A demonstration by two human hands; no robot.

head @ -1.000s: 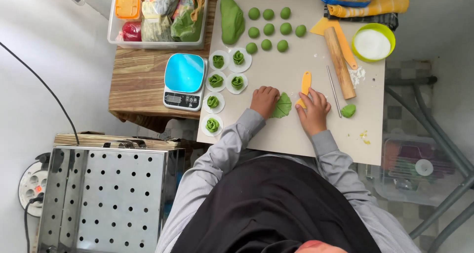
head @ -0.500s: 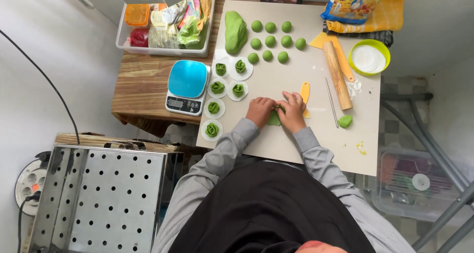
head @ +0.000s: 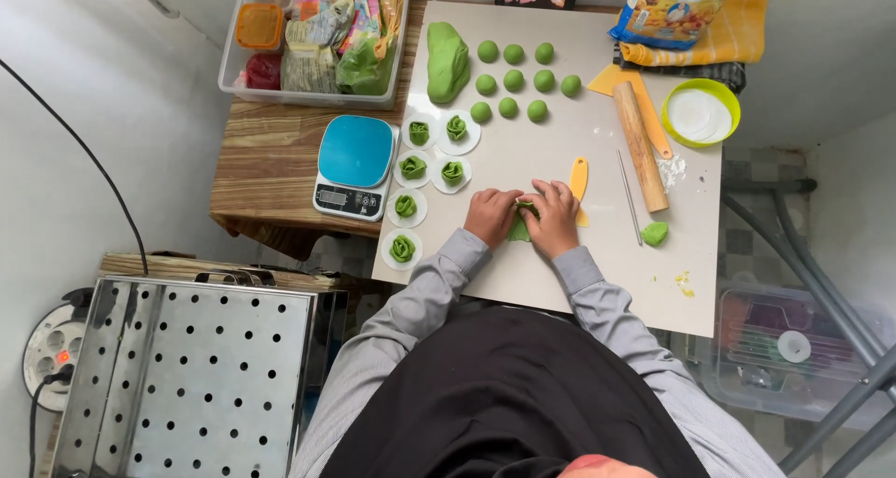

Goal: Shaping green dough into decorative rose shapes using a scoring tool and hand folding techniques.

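Left hand, right hand pinching one green dough piece, eight dough balls, six shaped pieces

Head camera looks straight down, fairly high, over the worktop.

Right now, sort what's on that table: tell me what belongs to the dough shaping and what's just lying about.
In use:
left hand
right hand
flattened green dough piece
green dough balls
shaped green pieces on paper rounds
large green dough lump

Lying about:
kitchen scale
rolling pin
clear plastic tub
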